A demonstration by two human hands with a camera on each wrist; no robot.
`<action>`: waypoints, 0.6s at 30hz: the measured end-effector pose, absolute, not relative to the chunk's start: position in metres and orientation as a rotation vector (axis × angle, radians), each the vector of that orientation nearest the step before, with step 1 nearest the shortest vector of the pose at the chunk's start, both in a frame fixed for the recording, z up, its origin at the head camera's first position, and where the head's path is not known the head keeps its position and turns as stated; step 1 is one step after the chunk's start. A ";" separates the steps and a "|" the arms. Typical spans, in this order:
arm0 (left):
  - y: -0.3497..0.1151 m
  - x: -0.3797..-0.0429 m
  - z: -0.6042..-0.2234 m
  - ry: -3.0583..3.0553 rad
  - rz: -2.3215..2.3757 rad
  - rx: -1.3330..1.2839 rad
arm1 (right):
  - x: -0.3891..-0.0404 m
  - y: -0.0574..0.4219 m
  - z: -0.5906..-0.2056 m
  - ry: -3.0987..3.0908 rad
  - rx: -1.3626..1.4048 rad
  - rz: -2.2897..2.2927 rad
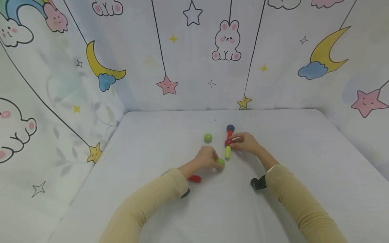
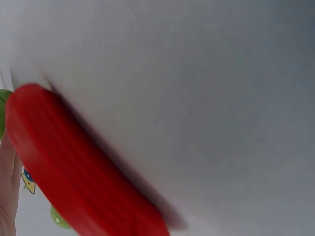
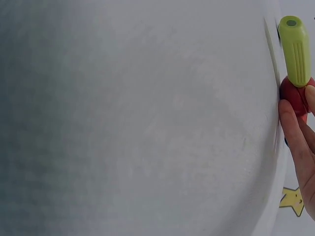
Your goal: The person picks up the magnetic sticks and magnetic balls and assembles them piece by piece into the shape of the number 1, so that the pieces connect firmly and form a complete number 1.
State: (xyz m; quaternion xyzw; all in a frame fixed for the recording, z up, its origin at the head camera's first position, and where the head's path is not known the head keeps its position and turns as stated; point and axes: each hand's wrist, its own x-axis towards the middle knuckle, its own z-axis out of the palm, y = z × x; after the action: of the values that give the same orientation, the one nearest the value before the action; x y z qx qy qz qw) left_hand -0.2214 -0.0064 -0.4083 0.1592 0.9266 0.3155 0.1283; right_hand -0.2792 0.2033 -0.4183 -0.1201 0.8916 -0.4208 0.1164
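My right hand (image 1: 247,143) pinches a red ball (image 1: 228,142) between thumb and fingers. That ball sits in a row of joined pieces: a dark blue ball (image 1: 230,128) at the far end, a short red rod (image 1: 229,134), then a yellow-green rod (image 1: 227,153) pointing toward me. In the right wrist view the yellow-green rod (image 3: 297,54) shows a dark round spot on its free end. Just left of that rod's near end, my left hand (image 1: 207,158) holds a green ball (image 1: 220,162) in its fingertips. Under the left wrist lies a red rod (image 1: 195,178), large in the left wrist view.
Another green ball (image 1: 208,138) lies on the white table (image 1: 146,135), left of the joined pieces. A cloth (image 1: 197,67) printed with stars, moons and a rabbit hangs behind it. Dark wrist-camera mounts (image 1: 258,183) stick out from the beige sleeves.
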 end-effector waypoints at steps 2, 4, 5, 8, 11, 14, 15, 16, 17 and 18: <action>-0.003 -0.220 -0.408 2.692 0.934 0.471 | -0.279 0.203 -0.418 2.613 -0.344 -1.228; 0.000 -0.220 -0.406 2.691 0.942 0.475 | -0.279 0.203 -0.417 2.615 -0.337 -1.219; 0.001 -0.219 -0.406 2.689 0.945 0.474 | -0.278 0.203 -0.417 2.616 -0.337 -1.211; 0.004 -0.217 -0.404 2.677 0.962 0.450 | -0.278 0.202 -0.416 2.618 -0.329 -1.206; 0.005 -0.216 -0.403 2.669 0.986 0.429 | -0.277 0.202 -0.416 2.618 -0.334 -1.203; 0.006 -0.215 -0.404 2.656 1.018 0.415 | -0.277 0.203 -0.416 2.618 -0.316 -1.203; 0.007 -0.215 -0.404 2.652 1.027 0.412 | -0.278 0.203 -0.416 2.617 -0.320 -1.200; 0.007 -0.215 -0.404 2.646 1.036 0.408 | -0.278 0.203 -0.417 2.619 -0.323 -1.199; 0.008 -0.215 -0.405 2.641 1.045 0.404 | -0.278 0.204 -0.417 2.620 -0.325 -1.197; 0.009 -0.215 -0.405 2.635 1.053 0.399 | -0.278 0.204 -0.417 2.621 -0.327 -1.195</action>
State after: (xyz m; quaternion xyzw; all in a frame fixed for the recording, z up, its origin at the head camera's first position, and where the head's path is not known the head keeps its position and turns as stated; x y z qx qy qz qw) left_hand -0.2147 0.0087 -0.4047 0.1378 0.9108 0.3641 0.1376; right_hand -0.2780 0.2037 -0.4169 -0.1119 0.8975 -0.4092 0.1209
